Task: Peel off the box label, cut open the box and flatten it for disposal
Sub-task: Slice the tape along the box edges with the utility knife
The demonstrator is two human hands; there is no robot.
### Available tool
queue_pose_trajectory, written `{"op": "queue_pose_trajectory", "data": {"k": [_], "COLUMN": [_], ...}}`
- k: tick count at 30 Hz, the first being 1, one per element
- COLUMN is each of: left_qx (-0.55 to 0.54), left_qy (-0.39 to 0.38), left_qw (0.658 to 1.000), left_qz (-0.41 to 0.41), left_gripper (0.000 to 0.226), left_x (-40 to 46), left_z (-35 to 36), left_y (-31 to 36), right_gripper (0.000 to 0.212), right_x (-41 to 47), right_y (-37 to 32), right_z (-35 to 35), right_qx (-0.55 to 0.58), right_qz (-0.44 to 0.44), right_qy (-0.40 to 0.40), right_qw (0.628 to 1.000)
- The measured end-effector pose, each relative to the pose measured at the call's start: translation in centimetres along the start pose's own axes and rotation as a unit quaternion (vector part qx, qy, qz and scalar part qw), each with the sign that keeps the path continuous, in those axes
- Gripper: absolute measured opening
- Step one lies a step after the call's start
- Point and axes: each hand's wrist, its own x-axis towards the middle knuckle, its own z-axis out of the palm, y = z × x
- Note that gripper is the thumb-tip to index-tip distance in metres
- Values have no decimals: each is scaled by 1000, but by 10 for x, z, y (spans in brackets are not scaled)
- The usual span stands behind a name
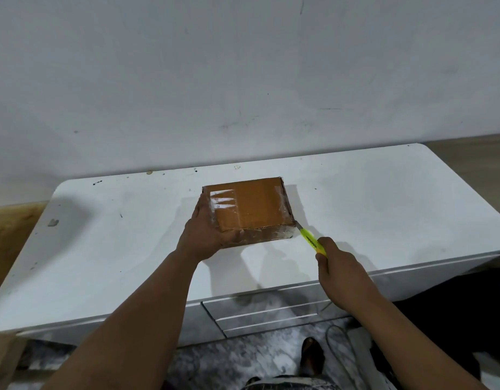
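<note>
Nearest to the camera, the right hand (337,264) is closed around a yellow cutter (312,241); its blade tip touches the near right corner of the cardboard box (251,205); the left hand (205,229) is spread open and presses on the box's near left corner, holding it on the white cabinet top (384,198). To cut well, I think the blade should stay shallow and follow the taped edge, away from the holding fingers; the box lies just beyond the cutter.
</note>
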Motion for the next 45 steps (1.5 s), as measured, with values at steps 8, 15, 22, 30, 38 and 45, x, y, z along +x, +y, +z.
{"op": "queue_pose_trajectory", "data": {"k": [8, 15, 22, 30, 38, 45], "left_qx": [20, 17, 20, 27, 119, 11], "left_qy": [-2, -1, -4, -12, 4, -37], "left_qw": [1000, 1000, 1000, 999, 992, 998], "left_qz": [-3, 6, -8, -10, -38, -42], "left_gripper": [138, 139, 138, 137, 137, 116], "left_x": [1, 0, 3, 3, -3, 3], "left_z": [-2, -1, -1, -5, -7, -26], "left_y": [0, 3, -5, -1, 12, 11], "right_gripper": [17, 17, 21, 26, 22, 16], "right_x": [10, 10, 4, 11, 5, 49], "right_y": [-12, -7, 12, 18, 38, 33], "right_z": [6, 15, 36, 33, 2, -17], "right_qx": [-13, -34, -18, -25, 24, 70], "right_qz": [12, 32, 36, 32, -12, 6], "right_qy": [-33, -52, -83, -98, 69, 63], "right_qw": [999, 998, 996, 994, 997, 996]}}
